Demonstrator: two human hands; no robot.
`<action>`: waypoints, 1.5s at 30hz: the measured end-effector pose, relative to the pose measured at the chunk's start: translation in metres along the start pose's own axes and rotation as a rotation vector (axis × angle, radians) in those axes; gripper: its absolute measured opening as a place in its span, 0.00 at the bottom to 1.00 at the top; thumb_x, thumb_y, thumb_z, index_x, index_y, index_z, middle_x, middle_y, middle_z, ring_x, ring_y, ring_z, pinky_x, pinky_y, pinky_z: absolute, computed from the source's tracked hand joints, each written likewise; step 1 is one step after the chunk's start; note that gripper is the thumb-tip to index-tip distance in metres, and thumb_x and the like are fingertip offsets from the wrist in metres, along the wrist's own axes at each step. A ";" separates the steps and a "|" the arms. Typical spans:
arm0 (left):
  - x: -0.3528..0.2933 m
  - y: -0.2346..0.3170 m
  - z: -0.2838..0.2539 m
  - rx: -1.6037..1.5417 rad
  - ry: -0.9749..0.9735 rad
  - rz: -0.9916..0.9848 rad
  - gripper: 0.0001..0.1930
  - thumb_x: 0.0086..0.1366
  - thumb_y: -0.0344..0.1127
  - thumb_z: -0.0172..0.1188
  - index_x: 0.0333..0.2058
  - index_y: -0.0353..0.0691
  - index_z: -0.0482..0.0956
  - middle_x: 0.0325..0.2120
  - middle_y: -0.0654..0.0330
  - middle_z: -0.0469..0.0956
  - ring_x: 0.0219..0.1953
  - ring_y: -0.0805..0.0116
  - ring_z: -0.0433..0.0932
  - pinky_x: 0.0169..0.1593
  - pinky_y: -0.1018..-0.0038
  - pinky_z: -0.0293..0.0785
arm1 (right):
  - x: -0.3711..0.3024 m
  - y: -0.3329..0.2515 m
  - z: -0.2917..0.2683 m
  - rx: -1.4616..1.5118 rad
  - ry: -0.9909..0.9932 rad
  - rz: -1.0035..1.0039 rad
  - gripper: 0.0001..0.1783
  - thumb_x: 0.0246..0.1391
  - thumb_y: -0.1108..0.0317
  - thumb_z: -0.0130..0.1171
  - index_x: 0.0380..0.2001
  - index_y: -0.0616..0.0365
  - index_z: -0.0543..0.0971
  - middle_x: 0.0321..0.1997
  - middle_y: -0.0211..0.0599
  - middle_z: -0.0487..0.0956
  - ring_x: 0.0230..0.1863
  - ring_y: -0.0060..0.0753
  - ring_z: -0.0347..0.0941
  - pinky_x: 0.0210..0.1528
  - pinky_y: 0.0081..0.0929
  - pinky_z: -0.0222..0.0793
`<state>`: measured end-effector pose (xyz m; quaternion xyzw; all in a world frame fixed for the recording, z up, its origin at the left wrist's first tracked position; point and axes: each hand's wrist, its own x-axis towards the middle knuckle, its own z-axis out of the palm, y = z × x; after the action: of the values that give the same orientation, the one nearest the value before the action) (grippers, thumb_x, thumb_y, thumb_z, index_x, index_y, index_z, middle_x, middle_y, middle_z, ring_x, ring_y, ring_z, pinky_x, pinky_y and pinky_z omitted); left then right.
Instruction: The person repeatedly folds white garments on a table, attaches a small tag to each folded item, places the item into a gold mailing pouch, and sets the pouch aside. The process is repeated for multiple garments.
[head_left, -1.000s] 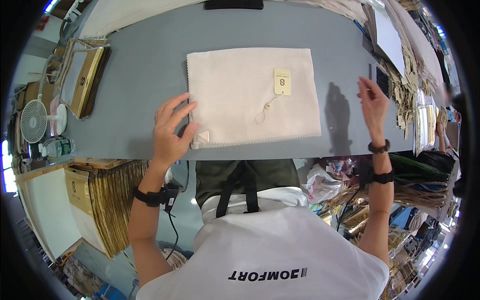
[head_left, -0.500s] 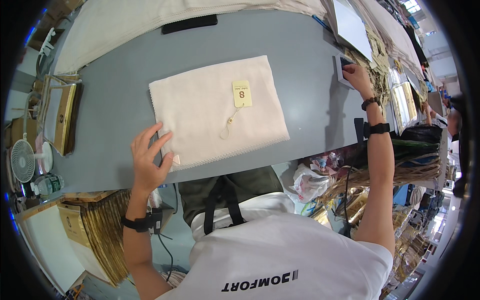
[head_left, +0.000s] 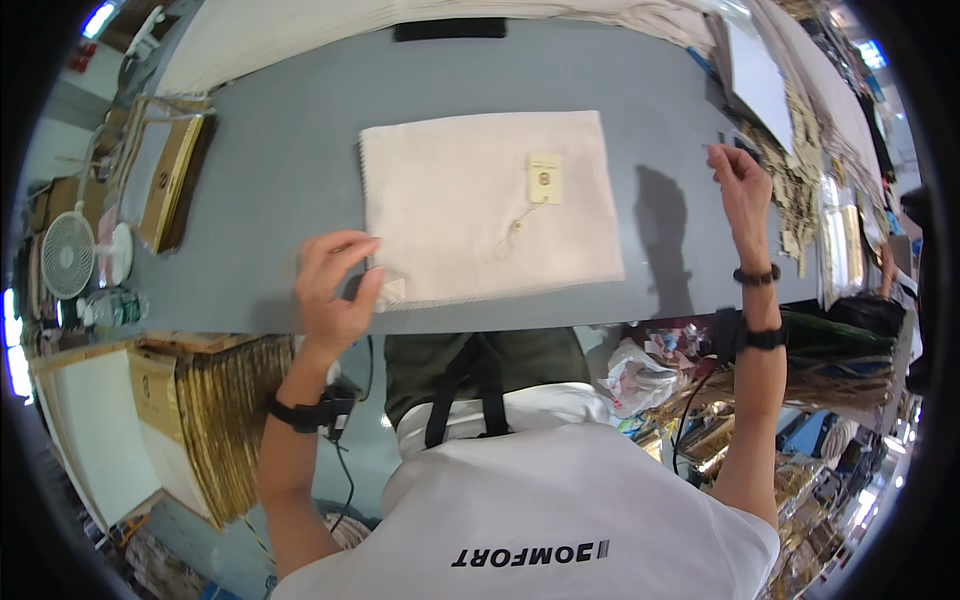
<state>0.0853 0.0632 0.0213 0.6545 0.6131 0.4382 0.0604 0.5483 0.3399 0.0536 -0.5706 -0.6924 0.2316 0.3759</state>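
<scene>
A folded cream cloth (head_left: 450, 200) with a scalloped edge lies on the grey table (head_left: 300, 90). On its right part rests a pale yellow hang tag (head_left: 544, 185) with a looped string (head_left: 508, 236). My left hand (head_left: 338, 287) is at the cloth's near left corner, thumb and fingers apart, beside a small pale triangular label (head_left: 394, 291). To the right of the cloth, my right hand (head_left: 742, 190) is raised off the table with thumb and fingertips pinched together. A tiny thin item seems to stick out from the pinch; it is too small to name.
A black flat object (head_left: 450, 29) lies at the far edge beside more cream cloth (head_left: 350, 30). White sheets (head_left: 757, 80) and tan tags (head_left: 798, 190) are piled at the right. Gold-edged boxes (head_left: 172, 185), a white fan (head_left: 70, 255) and a plastic bottle (head_left: 112, 309) are at the left.
My right hand has come away from the small box at the right, fingertips pinched. My left hand stays by the cloth's corner. The whole view has shifted, with the cloth now further right.
</scene>
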 end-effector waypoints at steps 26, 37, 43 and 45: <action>0.006 0.063 0.032 -0.528 -0.174 -0.365 0.00 0.65 0.23 0.68 0.34 0.34 0.86 0.28 0.64 0.82 0.29 0.80 0.73 0.34 0.79 0.69 | -0.166 -0.163 0.145 0.261 -0.426 -0.640 0.09 0.55 0.76 0.71 0.39 0.56 0.83 0.33 0.34 0.86 0.28 0.36 0.83 0.27 0.30 0.79; 0.004 0.061 0.038 -0.479 -0.156 -0.328 0.01 0.62 0.22 0.68 0.32 0.34 0.85 0.26 0.64 0.82 0.28 0.79 0.75 0.32 0.79 0.71 | -0.163 -0.161 0.143 0.353 -0.501 -0.458 0.06 0.55 0.75 0.70 0.36 0.58 0.84 0.27 0.36 0.82 0.26 0.36 0.82 0.28 0.29 0.79; 0.009 0.048 0.038 -0.177 -0.020 -0.234 0.05 0.55 0.22 0.67 0.27 0.39 0.82 0.24 0.62 0.82 0.28 0.67 0.79 0.32 0.72 0.75 | -0.122 -0.137 0.130 -0.006 -0.578 -0.454 0.06 0.59 0.71 0.68 0.39 0.60 0.85 0.32 0.36 0.81 0.28 0.39 0.80 0.31 0.34 0.76; 0.010 0.045 0.041 -0.150 -0.005 -0.184 0.05 0.55 0.22 0.68 0.27 0.39 0.82 0.24 0.62 0.81 0.28 0.65 0.79 0.33 0.71 0.75 | -0.116 -0.130 0.135 -0.077 -0.587 -0.599 0.06 0.60 0.70 0.67 0.37 0.59 0.84 0.34 0.36 0.79 0.31 0.43 0.79 0.33 0.38 0.76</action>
<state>0.1441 0.0793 0.0292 0.5901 0.6360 0.4739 0.1506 0.3701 0.2108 0.0389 -0.2677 -0.9135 0.2388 0.1919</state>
